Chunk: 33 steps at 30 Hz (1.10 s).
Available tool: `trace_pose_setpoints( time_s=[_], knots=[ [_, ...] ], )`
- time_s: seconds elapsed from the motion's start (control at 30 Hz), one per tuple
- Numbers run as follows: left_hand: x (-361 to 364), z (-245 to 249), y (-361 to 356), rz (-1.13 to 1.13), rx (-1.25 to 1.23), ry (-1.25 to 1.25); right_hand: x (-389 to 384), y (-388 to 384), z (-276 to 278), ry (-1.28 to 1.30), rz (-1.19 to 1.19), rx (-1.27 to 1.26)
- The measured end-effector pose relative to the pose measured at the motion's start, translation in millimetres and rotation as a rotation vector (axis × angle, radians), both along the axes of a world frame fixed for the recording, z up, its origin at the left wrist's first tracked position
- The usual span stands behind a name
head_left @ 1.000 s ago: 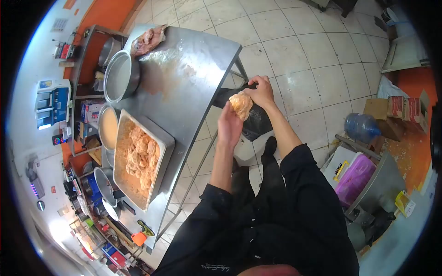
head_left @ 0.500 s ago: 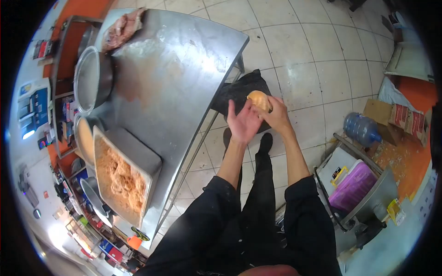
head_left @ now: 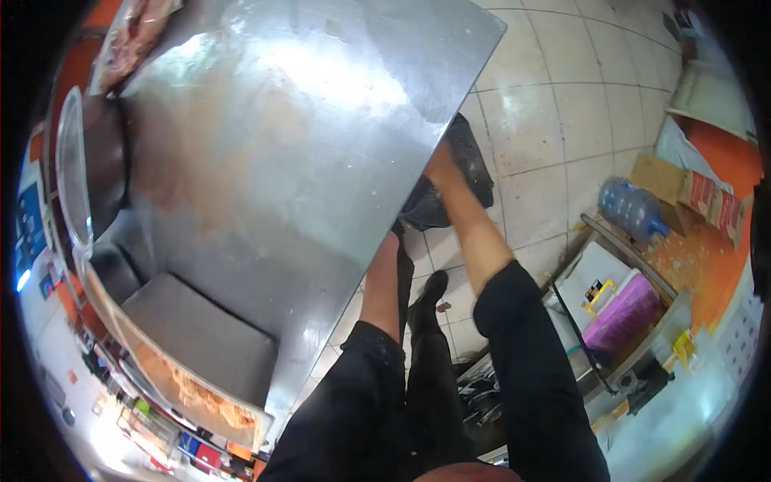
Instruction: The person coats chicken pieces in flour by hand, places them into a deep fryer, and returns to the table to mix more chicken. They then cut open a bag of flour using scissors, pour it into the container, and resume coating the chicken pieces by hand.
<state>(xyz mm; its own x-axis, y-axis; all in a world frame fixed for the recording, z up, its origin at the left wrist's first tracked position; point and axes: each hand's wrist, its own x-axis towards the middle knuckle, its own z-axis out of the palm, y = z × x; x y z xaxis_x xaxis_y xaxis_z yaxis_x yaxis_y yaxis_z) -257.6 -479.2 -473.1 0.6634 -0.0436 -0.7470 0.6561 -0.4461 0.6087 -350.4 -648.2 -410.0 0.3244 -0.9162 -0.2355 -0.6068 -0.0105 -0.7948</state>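
My right hand [head_left: 438,165] is partly covered by the edge of the metal table [head_left: 321,161], beside a black bag [head_left: 470,161] on the floor; its fingers are hidden. Only my left forearm shows, running up to the table's edge, and the hand is out of sight beneath the tabletop. The orange-coated piece cannot be seen. At the lower left, a metal tray [head_left: 265,430] holds orange-coated food [head_left: 210,398].
Raw meat [head_left: 136,36] lies at the table's far left corner, near a large metal bowl [head_left: 76,173]. On the right are a blue water bottle [head_left: 629,210], a cardboard box [head_left: 658,178] and a cart with a purple container [head_left: 622,313].
The view has shifted and the table fills more of it. Both hands have moved from open sight to the table's edge and under it. The orange-coated piece has gone out of view.
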Motion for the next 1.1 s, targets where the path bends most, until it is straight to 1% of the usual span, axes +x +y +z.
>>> trace_pose_setpoints(
  time_s=[0.03,0.1,0.13,0.17,0.2,0.23,0.27,0.33,0.4,0.43,0.47,0.5,0.53,0.57,0.63,0.67,0.7,0.73,0.77,0.8,0.83,0.87,0.9,0.93,0.97,1.0,1.07,1.1],
  knots=[
    [4,-19,4,0.007,-0.021,0.078,20,6,-19,-0.084,0.048,-0.006],
    [9,-33,5,-0.022,-0.051,0.184,39,13,-82,-0.153,0.161,-0.261],
    [11,-37,6,-0.043,-0.053,0.217,43,24,-105,0.081,0.355,-0.056],
    [12,-33,5,-0.079,-0.051,0.234,36,32,-99,0.200,0.439,0.065],
    [14,-40,9,-0.103,-0.048,0.261,30,40,-90,0.323,0.536,0.178],
    [15,-41,11,-0.136,-0.042,0.278,14,40,-50,0.424,0.666,0.323],
    [14,-38,12,-0.189,-0.034,0.278,-2,48,-22,0.520,0.795,0.465],
    [9,-25,12,-0.308,-0.014,0.259,-31,81,10,0.637,0.468,0.637],
    [-5,4,13,-0.510,0.026,0.126,-73,120,2,0.647,0.355,0.544],
    [-14,27,16,-0.604,0.028,0.038,-84,129,12,0.651,0.341,0.539],
    [-23,51,18,-0.692,0.034,-0.056,-95,135,25,0.752,0.327,0.544],
    [-34,75,29,-0.864,0.055,-0.246,-104,141,37,0.848,0.309,0.558],
    [-43,88,42,-0.866,-0.067,-0.319,-105,141,43,0.896,0.187,0.652],
    [-48,103,54,-0.896,-0.070,-0.322,-105,142,40,0.882,0.162,0.665],
    [-60,136,81,-0.995,-0.191,-0.469,-104,148,39,0.715,-0.003,0.454],
    [-63,143,96,-1.043,-0.229,-0.568,-100,160,50,0.337,-0.335,0.214],
    [-67,148,112,-1.094,-0.288,-0.642,-98,182,34,0.242,-0.410,0.149],
    [-72,154,128,-1.081,-0.319,-0.548,-91,202,17,-0.073,-0.743,0.414],
    [-72,157,141,-1.072,-0.338,-0.446,-108,193,30,-0.067,-0.484,0.624],
    [-72,154,152,-0.991,-0.367,-0.338,-116,189,35,0.073,-0.229,0.540],
    [-74,157,158,-0.998,-0.352,-0.410,-124,186,41,0.202,0.003,0.417],
    [-69,157,165,-1.077,-0.266,-0.490,-131,191,39,0.243,0.008,0.306],
    [-70,162,161,-1.046,-0.232,-0.496,-136,191,40,0.273,0.027,0.192],
    [-73,170,162,-1.010,-0.195,-0.505,-161,201,60,0.270,0.005,0.194],
    [-74,172,165,-1.025,-0.201,-0.511,-197,212,94,0.133,-0.121,0.097],
    [-76,171,166,-1.020,-0.206,-0.500,-233,227,115,-0.002,-0.243,-0.004],
    [-93,171,175,-1.042,-0.208,-0.488,-304,266,116,0.095,-0.482,-0.054],
    [-103,172,178,-1.075,-0.226,-0.505,-339,289,100,0.049,-0.682,0.048]
  ],
)
